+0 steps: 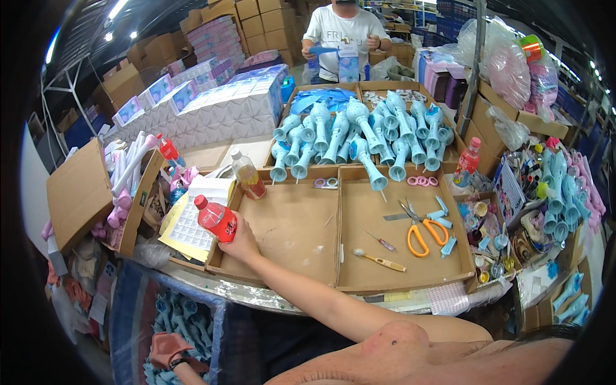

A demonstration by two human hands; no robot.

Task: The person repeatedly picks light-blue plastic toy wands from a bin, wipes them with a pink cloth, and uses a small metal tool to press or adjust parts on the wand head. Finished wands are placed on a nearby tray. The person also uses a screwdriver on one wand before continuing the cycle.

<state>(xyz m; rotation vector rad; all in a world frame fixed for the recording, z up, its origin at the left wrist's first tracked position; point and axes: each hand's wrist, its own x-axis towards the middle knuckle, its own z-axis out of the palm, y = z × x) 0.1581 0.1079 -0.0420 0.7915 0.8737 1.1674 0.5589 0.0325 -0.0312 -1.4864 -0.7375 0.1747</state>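
My right hand [239,242] is closed around a red-capped soda bottle [218,220] with a red label, held tilted over the left end of the cardboard trays. My right arm stretches across in front of the trays. Low at the left, my left hand [169,350], pinkish as if gloved and with a dark band at the wrist, is over a lined bin of light blue plastic parts [186,321]; its fingers do not show clearly. Just beyond the held bottle, another bottle [247,173] with yellowish liquid stands upright. Printed sheets [196,221] lie beneath the held bottle.
Orange-handled scissors [420,234], a small screwdriver [378,239] and a brush [380,260] lie in the right tray [359,282]. Behind are many light blue toy handles [359,128]. White boxes [218,106] are stacked far left. A person [343,38] stands opposite, holding something blue.
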